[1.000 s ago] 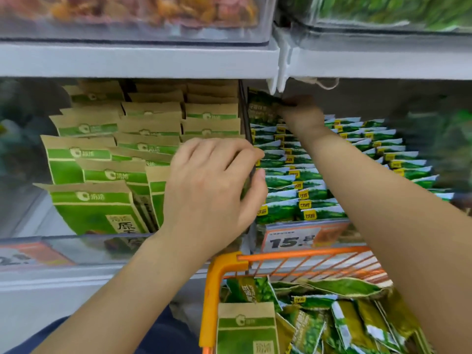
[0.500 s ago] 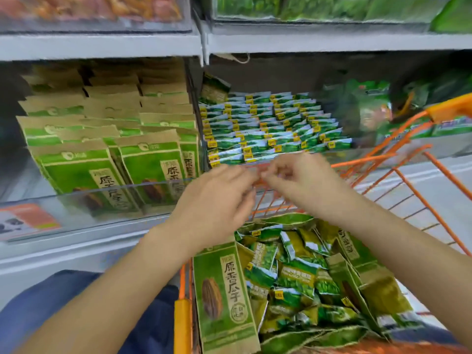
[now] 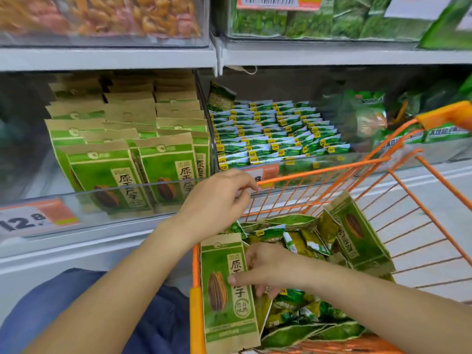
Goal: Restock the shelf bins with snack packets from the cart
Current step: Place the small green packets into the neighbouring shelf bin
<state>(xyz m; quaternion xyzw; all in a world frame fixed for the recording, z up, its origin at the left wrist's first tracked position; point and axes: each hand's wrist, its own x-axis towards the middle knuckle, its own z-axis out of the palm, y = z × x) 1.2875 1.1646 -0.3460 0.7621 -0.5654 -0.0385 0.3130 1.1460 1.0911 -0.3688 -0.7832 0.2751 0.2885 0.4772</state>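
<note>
Both shelf bins (image 3: pixel 158 192) look nearly full, yet the orange cart (image 3: pixel 319 172) holds many snack packets (image 3: pixel 301 244). The right hand (image 3: pixel 270 269), fingers spread, touches a sunflower-seed bag (image 3: pixel 224 290) there; the left hand (image 3: pixel 217 198) hovers loosely curled, empty.

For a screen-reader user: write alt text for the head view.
A person's right hand reaches among green snack packets in an orange cart, touching a large sunflower-seed packet. The left hand hovers above, before stocked shelf bins.
</note>
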